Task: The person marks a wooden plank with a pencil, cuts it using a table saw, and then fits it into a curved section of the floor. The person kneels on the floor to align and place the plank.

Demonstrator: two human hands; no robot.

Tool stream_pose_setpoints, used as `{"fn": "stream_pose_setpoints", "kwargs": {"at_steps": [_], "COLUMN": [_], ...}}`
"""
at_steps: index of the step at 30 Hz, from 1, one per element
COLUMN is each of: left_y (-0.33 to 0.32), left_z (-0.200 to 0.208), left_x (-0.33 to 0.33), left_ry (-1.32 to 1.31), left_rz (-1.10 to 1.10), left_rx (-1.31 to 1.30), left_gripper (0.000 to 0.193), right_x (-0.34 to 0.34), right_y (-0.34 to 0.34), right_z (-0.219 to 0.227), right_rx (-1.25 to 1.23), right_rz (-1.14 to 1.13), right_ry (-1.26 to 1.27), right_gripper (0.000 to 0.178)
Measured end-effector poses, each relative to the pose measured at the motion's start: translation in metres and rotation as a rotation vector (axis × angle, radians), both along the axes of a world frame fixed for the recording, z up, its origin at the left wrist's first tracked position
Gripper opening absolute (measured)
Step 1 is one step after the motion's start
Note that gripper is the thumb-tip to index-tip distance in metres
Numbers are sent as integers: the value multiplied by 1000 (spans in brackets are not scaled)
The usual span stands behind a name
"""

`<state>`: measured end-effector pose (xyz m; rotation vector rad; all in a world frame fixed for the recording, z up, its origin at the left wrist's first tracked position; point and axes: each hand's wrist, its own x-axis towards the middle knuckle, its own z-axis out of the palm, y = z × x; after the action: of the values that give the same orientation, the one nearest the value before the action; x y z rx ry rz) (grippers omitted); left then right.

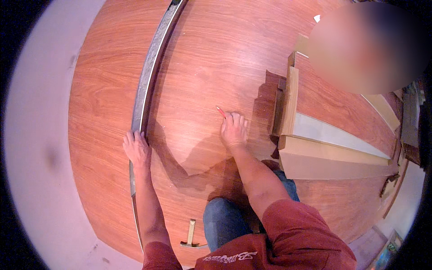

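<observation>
A long, narrow grey trim strip (145,85) with a pale edge runs from the top of the view down the left side of the wood-grain floor (202,58). My left hand (137,147) is on this strip, its fingers hooked over it and the thumb at its right edge. The part under my palm is hidden. To the right, my right hand (235,129) rests closed on the floor, knuckles up. From its curled fingers a red pencil (220,111) sticks out, pointing up and left. A hammer (191,231) lies on the floor near my knee.
Long cardboard cartons (333,159) and a stack of wood-grain planks (333,105) lie on the right, with a pale strip (335,135) among them. A pale wall (36,148) curves along the left. My bent knee (222,222) is at the lower middle.
</observation>
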<state>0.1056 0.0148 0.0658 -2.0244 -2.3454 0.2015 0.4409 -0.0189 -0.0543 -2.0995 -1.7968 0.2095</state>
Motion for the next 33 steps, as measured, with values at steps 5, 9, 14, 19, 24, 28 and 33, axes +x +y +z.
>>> {"fn": "stream_pose_setpoints", "kwargs": {"at_steps": [5, 9, 14, 19, 24, 28, 33], "left_y": [-12, -39, -98, -197, -304, -400, -544], "left_z": [22, 77, 171, 240, 301, 303, 312], "left_x": [14, 23, 61, 62, 92, 113, 141], "left_ry": [-239, -371, -652, -973, -837, -813, -943], "left_rz": [89, 97, 245, 351, 390, 407, 554], "left_rx": [85, 99, -150, -201, -291, -252, -76], "left_gripper": [24, 31, 31, 31, 31, 34, 26], "right_x": [-2, -6, 14, -27, -21, -2, 15], "right_y": [-1, -2, -20, -64, -99, -147, -270], "right_z": [3, 10, 4, 63, 225, 263, 343], "right_rx": [-23, -21, -58, -86, -687, -707, -730], "right_rz": [5, 38, -119, -336, -441, -250, 54], "right_ry": [7, 28, 116, 439, 2386, 2319, 2339], "right_gripper": [37, 38, 46, 50, 54, 45, 44]}}
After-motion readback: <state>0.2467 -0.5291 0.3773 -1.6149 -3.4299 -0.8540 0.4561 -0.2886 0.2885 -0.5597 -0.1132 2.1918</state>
